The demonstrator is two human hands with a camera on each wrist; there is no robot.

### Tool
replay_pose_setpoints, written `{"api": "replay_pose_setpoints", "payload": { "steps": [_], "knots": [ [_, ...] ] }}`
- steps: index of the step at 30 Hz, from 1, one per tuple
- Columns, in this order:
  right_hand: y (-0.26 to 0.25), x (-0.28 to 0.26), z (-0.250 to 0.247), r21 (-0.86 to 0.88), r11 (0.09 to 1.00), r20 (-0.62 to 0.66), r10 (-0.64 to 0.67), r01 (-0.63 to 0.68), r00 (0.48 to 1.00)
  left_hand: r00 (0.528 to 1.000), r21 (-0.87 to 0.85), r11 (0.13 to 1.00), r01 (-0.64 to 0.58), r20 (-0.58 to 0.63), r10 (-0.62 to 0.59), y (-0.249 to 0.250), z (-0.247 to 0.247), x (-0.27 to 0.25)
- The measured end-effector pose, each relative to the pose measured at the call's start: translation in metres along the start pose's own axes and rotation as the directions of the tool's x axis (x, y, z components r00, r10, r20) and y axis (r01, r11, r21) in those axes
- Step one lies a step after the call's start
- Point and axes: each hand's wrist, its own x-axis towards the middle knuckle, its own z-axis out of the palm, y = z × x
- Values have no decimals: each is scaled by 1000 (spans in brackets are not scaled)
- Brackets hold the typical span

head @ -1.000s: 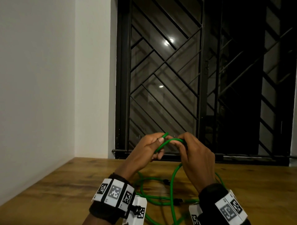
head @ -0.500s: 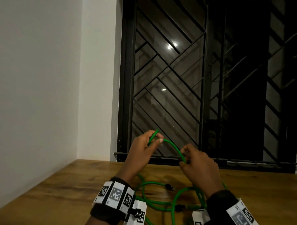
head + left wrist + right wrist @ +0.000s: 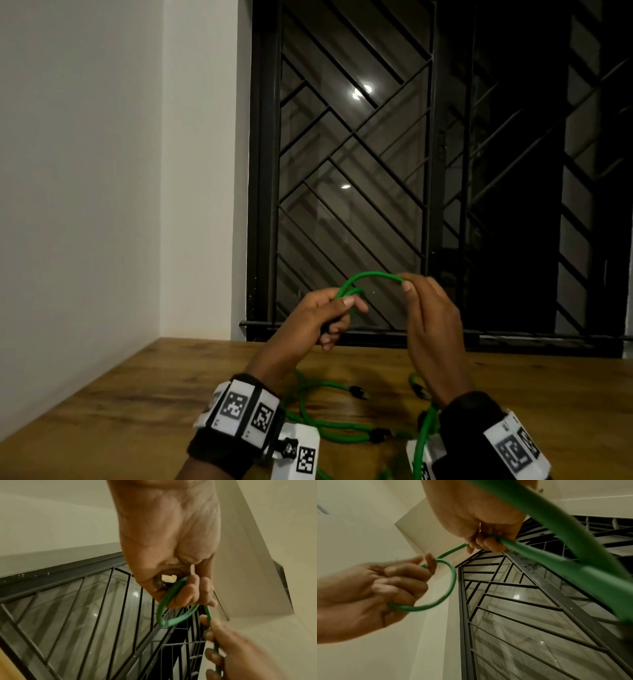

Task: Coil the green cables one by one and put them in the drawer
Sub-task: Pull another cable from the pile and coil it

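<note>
Both hands are raised above the wooden table [image 3: 137,394] with one green cable [image 3: 370,275] arched between them. My left hand [image 3: 337,308] grips a small first loop of that cable [image 3: 164,615] together with its plug end. My right hand [image 3: 416,286] pinches the cable [image 3: 452,551] a short way along, and the rest runs down past my right wrist [image 3: 423,442]. More green cables [image 3: 329,428] with black plugs lie tangled on the table under my wrists. No drawer is in view.
A dark window with a black diagonal metal grille [image 3: 376,171] stands right behind the table. A white wall [image 3: 85,171] closes the left side. Bare table surface shows at the left and far right.
My hands rose and drew apart. The right hand slid along the cable and lifted it into a wider arch, while the left hand closed a small loop.
</note>
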Motion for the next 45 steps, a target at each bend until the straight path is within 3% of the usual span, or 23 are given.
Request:
{"api": "replay_pose_setpoints", "payload": {
  "steps": [4, 9, 13, 17, 21, 25, 29, 33, 37, 39, 41, 45],
  "knots": [
    [9, -1, -5, -117, 987, -174, 91, -112, 981, 984, -257, 966, 36, 180, 12, 9, 10, -3],
    [8, 0, -7, -19, 984, -286, 166, -179, 944, 963, -312, 941, 130, 266, -45, 14, 12, -8],
    [6, 1, -7, 59, 979, -308, 205, -196, 929, 960, -364, 923, 129, 278, -25, 14, 17, -8],
    [12, -3, -2, -53, 970, -175, 223, -235, 959, 940, -456, 874, 166, 341, -1, 15, 17, -10],
    [20, -9, 5, -282, 913, 102, 336, -296, 936, 941, -627, 755, 192, 335, 38, 12, 14, -7],
    [19, -13, 20, -165, 957, 320, 280, -238, 905, 988, -757, 651, 55, 135, 73, 5, 6, -1],
    [15, -21, 28, -115, 981, 501, 193, -156, 844, 992, -782, 611, -127, -105, 71, 6, -7, 2],
    [10, -26, 35, -73, 994, 623, 108, -81, 775, 941, -680, 681, -272, -335, 41, 5, -16, 3],
    [1, -27, 35, -56, 998, 654, 35, 2, 756, 899, -447, 847, -288, -430, 79, -2, -20, 5],
    [-3, -26, 31, -48, 999, 663, 24, 10, 748, 902, -239, 936, -257, -407, 144, -4, -17, 6],
    [-6, -25, 30, -41, 999, 676, 9, 26, 736, 906, 51, 971, -235, -350, 238, -7, -11, 7],
    [-6, -26, 29, -75, 997, 689, 37, 20, 724, 912, 480, 848, -224, -203, 356, -19, -3, 8]
  ]
}}
